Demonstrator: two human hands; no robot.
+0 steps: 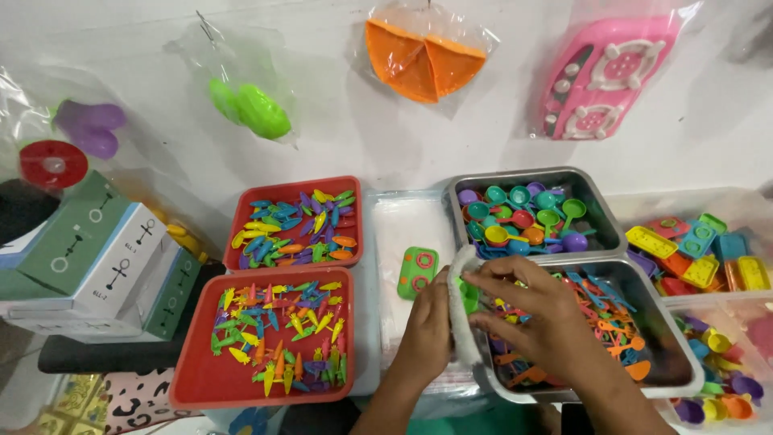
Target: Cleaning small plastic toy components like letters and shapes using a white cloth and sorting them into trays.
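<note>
clearly a small clear bag (pixel 460 310) is pinched by both the left hand (pixel 425 326) and right hand (pixel 527 310) above the metal tray (pixel 668 338); if tilted, the green piece (pixel 469 295) inside could be spilled.

Red trays (pixel 201 387), green toy stove (pixel 418 271)

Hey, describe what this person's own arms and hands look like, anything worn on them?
Both forearms are bare as far as the picture shows: no sleeves in view. The left hand and the right hand wear no gloves, and no rings, watch or bracelet can be seen. Fingernails look short and unpainted.
</note>
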